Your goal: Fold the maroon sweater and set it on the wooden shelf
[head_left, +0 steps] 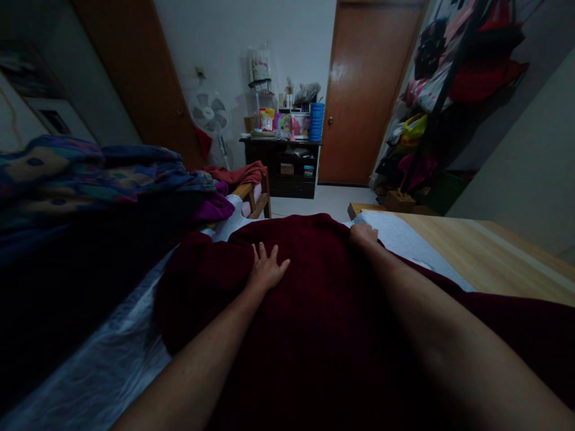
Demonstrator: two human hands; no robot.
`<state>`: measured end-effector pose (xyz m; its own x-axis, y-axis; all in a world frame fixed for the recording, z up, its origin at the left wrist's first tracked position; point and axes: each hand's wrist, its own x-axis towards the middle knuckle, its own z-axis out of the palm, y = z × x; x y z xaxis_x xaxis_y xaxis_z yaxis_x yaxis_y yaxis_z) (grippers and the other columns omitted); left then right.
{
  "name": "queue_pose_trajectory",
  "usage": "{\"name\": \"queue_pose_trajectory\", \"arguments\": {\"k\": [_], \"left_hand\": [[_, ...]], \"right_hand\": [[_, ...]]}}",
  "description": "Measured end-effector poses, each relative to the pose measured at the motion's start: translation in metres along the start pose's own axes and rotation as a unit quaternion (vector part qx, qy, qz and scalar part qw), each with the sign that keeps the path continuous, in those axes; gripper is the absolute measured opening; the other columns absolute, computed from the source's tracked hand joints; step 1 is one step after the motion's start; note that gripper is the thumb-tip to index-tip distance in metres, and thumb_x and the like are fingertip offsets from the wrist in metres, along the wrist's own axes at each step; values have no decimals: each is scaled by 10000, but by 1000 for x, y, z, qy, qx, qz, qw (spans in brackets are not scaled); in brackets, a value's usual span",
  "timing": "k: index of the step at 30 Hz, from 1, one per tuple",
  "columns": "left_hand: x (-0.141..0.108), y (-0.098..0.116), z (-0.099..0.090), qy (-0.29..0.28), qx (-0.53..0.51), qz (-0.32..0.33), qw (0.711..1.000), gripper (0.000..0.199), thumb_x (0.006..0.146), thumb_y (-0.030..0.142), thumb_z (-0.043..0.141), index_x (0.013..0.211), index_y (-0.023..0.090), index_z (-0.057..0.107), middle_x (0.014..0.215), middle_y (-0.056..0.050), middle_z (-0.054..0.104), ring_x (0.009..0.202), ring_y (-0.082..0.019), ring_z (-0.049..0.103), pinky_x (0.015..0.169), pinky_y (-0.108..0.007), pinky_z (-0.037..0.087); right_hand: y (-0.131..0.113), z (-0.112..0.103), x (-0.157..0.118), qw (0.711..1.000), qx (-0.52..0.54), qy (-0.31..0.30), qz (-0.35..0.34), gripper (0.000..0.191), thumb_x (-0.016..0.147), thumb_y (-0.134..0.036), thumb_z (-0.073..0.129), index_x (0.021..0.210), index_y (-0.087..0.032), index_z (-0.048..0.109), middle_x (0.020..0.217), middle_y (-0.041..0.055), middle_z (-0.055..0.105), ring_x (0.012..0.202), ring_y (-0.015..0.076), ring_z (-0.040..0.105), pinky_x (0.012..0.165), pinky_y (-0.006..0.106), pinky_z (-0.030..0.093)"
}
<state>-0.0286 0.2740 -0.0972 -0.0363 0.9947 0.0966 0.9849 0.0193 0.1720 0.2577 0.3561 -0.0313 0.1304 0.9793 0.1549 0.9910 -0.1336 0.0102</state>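
A dark red sweater [314, 299] is spread over a bed with a pale sheet [108, 359]. One sleeve-like part [193, 287] bunches at the left, and cloth of the same colour runs out to the right edge. My left hand [268, 268] lies on the sweater's upper part with its fingers spread. At the sweater's far right edge, my right hand [363, 234] is closed on the cloth, its fingertips partly hidden.
A heap of patterned bedding [90, 179] rises on the left. Bare wooden boards [485, 245] lie to the right. Beyond the bed are a wooden chair [265, 191] with clothes, a dark cabinet [278, 173], a standing fan [211, 114] and hanging bags [485, 66].
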Motion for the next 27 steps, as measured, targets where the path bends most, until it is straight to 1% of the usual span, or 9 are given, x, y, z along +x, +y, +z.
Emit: {"name": "queue_pose_trajectory", "arguments": {"k": [2, 7, 12, 14, 16, 19, 22, 25, 27], "left_hand": [[0, 0, 1, 0, -3, -6, 1000, 721, 875, 618, 350, 1447, 179, 366, 1550, -165, 242, 1428, -423, 54, 1125, -529, 179], [-3, 1, 3, 39, -13, -16, 999, 720, 881, 601, 364, 1462, 177, 329, 1566, -168, 183, 1427, -430, 32, 1124, -532, 190], [-4, 2, 3, 62, -12, -12, 998, 722, 884, 592, 371, 1465, 167, 320, 1571, -172, 157, 1430, -416, -29, 1126, -523, 201], [-3, 2, 3, 50, -9, -10, 999, 708, 885, 593, 362, 1457, 176, 341, 1569, -161, 177, 1434, -404, -22, 1122, -521, 217], [-2, 1, 4, 39, -1, -6, 999, 692, 889, 588, 353, 1446, 176, 366, 1562, -158, 204, 1436, -402, 0, 1124, -518, 213], [-1, -1, 6, 34, 11, -2, 999, 681, 893, 581, 338, 1438, 175, 381, 1553, -157, 237, 1437, -400, 26, 1134, -514, 182], [0, -1, 6, 14, 10, -8, 1000, 688, 888, 590, 334, 1443, 184, 371, 1547, -150, 257, 1437, -397, 49, 1131, -520, 178], [4, 2, -2, -9, 18, -8, 1000, 676, 879, 572, 365, 1417, 165, 408, 1526, -168, 299, 1431, -398, 107, 1126, -524, 184], [13, 5, -12, 21, 38, 6, 999, 593, 869, 485, 429, 1353, 145, 477, 1523, -181, 296, 1429, -387, 134, 1128, -517, 177]], "right_hand": [[-6, -9, 3, 1000, -1, 16, -16, 329, 902, -241, 407, 1072, -191, 685, 1105, 173, 627, 1069, 301, 544, 877, 426, 394], [-11, -29, 16, 989, 4, 143, -20, 437, 951, -195, 236, 1165, -167, 616, 1218, 182, 542, 1144, 300, 438, 931, 430, 327], [-19, 1, 7, 997, -10, 41, 57, 468, 907, -126, 237, 1216, -110, 589, 1309, 192, 505, 1238, 319, 391, 1037, 532, 214], [-31, 14, -2, 998, -17, 41, 34, 501, 900, -122, 238, 1335, -93, 486, 1427, 185, 415, 1342, 319, 283, 1085, 550, 118], [-45, 22, -10, 997, -6, 69, -35, 525, 914, -189, 270, 1426, -121, 369, 1524, 142, 289, 1410, 299, 157, 1115, 529, 58], [-57, 32, -19, 995, 30, 20, -96, 553, 935, -393, 302, 1458, -214, 320, 1565, 76, 217, 1433, 277, 112, 1130, 510, 55], [-56, 45, -23, 995, 52, -62, -50, 616, 935, -534, 244, 1463, -225, 320, 1564, 85, 217, 1432, 274, 139, 1131, 508, 74], [-51, 57, -25, 996, 60, -61, -18, 656, 933, -564, 217, 1480, -209, 288, 1567, 97, 205, 1436, 261, 132, 1137, 491, 63], [-50, 61, -25, 997, 63, -51, -16, 654, 930, -566, 230, 1476, -213, 301, 1566, 94, 211, 1436, 260, 133, 1138, 489, 58]]}}
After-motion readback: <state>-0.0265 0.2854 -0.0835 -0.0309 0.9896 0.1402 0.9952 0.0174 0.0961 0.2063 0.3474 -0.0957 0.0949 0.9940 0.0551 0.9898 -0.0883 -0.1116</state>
